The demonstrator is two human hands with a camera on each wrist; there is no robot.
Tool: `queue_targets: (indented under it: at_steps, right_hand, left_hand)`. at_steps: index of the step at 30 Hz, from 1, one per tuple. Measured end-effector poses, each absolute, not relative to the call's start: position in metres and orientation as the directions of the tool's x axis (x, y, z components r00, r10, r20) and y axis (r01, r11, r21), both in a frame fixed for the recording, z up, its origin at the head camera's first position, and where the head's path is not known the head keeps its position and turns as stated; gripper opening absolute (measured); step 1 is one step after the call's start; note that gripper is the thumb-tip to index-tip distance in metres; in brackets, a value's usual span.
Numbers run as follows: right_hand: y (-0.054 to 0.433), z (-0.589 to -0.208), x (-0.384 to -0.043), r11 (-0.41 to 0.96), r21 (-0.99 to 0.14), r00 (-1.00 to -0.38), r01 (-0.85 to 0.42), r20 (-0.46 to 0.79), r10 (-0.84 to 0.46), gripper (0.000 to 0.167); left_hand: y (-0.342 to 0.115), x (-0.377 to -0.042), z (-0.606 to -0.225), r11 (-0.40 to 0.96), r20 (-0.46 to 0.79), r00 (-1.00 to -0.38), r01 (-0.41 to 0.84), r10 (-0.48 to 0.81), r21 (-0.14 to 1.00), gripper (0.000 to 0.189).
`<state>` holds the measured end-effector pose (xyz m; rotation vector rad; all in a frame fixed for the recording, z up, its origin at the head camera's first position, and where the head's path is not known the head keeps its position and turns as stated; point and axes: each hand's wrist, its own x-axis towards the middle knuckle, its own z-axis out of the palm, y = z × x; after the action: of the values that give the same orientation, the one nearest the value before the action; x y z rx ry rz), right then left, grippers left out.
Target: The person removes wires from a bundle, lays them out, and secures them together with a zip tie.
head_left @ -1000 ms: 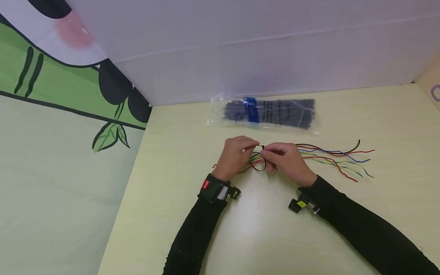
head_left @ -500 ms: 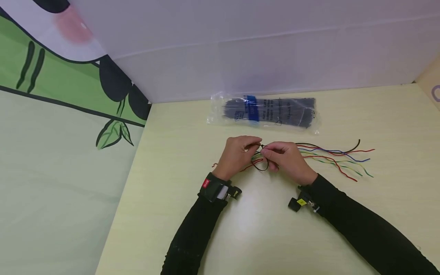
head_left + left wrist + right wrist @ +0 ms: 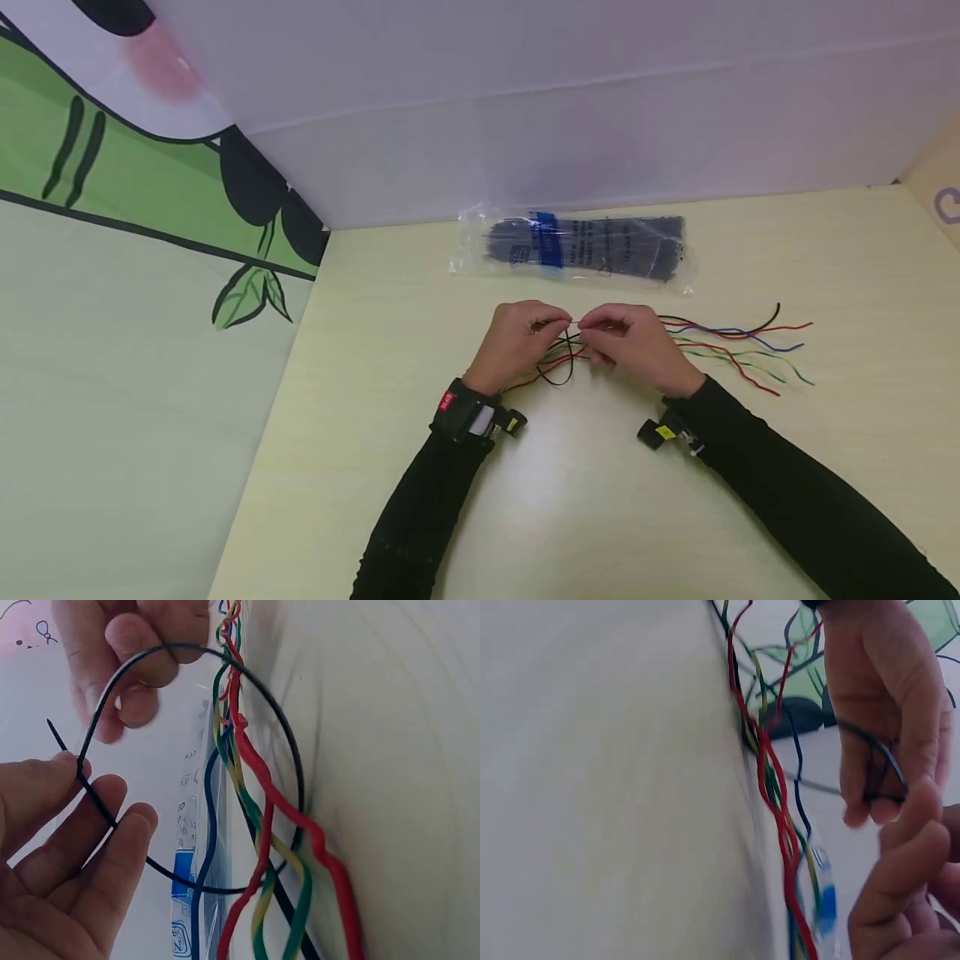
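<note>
My left hand [image 3: 517,346] pinches a thin black cable tie [image 3: 298,761] between thumb and fingertips, where its two ends cross. The tie's pointed tip sticks out free past the thumb in the left wrist view. Its wide loop runs around a loose bundle of red, blue, black and green-yellow wires [image 3: 260,766], passing in front of them at the top and behind them lower down. My right hand [image 3: 633,346] is close beside the left, fingers loosely bent around no visible thing, near the tie's tip. The wires run under both hands and fan out to the right.
A clear plastic bag [image 3: 585,242] packed with dark cable ties lies behind the hands, near the pale wall [image 3: 600,142]. The light wooden table [image 3: 547,492] stretches toward me. A printed cloth [image 3: 112,333] hangs along the left side.
The right hand has shifted slightly right, away from the left. The tie's loop has moved left with the left hand's pinch, and its small head no longer shows between the hands.
</note>
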<state>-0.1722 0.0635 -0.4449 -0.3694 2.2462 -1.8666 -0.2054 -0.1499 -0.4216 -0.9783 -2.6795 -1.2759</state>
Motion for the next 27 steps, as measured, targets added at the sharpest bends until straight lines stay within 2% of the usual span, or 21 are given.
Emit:
queue_targets:
  at_steps: [5, 10, 15, 18, 21, 24, 27]
  right_hand:
    - [0.068, -0.441, -0.172, 0.209, -0.942, -0.941, -0.264, 0.203, -0.271, 0.019]
    - [0.064, -0.435, -0.172, 0.304, -0.829, -0.879, -0.469, 0.404, -0.253, 0.01]
    - [0.072, -0.434, -0.179, 0.411, -0.739, -0.844, -0.534, 0.497, -0.201, 0.006]
    - [0.078, -0.429, -0.178, 0.399, -0.76, -0.852, -0.513, 0.505, -0.134, 0.007]
    - [0.082, -0.427, -0.176, 0.292, -0.838, -0.887, -0.461, 0.448, -0.112, 0.007]
    - [0.08, -0.425, -0.174, 0.173, -0.916, -0.926, -0.361, 0.331, -0.179, 0.016]
    - [0.076, -0.425, -0.174, 0.113, -0.959, -0.935, -0.261, 0.222, -0.277, 0.025]
  left_hand:
    - [-0.148, -0.206, -0.423, 0.489, 0.272, -0.801, 0.554, 0.534, 0.674, 0.015]
    - [-0.142, -0.203, -0.422, 0.511, 0.279, -0.785, 0.585, 0.554, 0.63, 0.015]
    - [-0.137, -0.201, -0.422, 0.615, 0.265, -0.805, 0.581, 0.531, 0.533, 0.016]
    - [-0.141, -0.202, -0.426, 0.657, 0.223, -0.826, 0.55, 0.517, 0.516, 0.016]
    - [-0.144, -0.204, -0.429, 0.649, 0.208, -0.823, 0.55, 0.529, 0.525, 0.015]
    - [-0.146, -0.205, -0.429, 0.631, 0.217, -0.811, 0.564, 0.543, 0.533, 0.016]
    - [-0.148, -0.206, -0.428, 0.614, 0.232, -0.81, 0.566, 0.539, 0.551, 0.017]
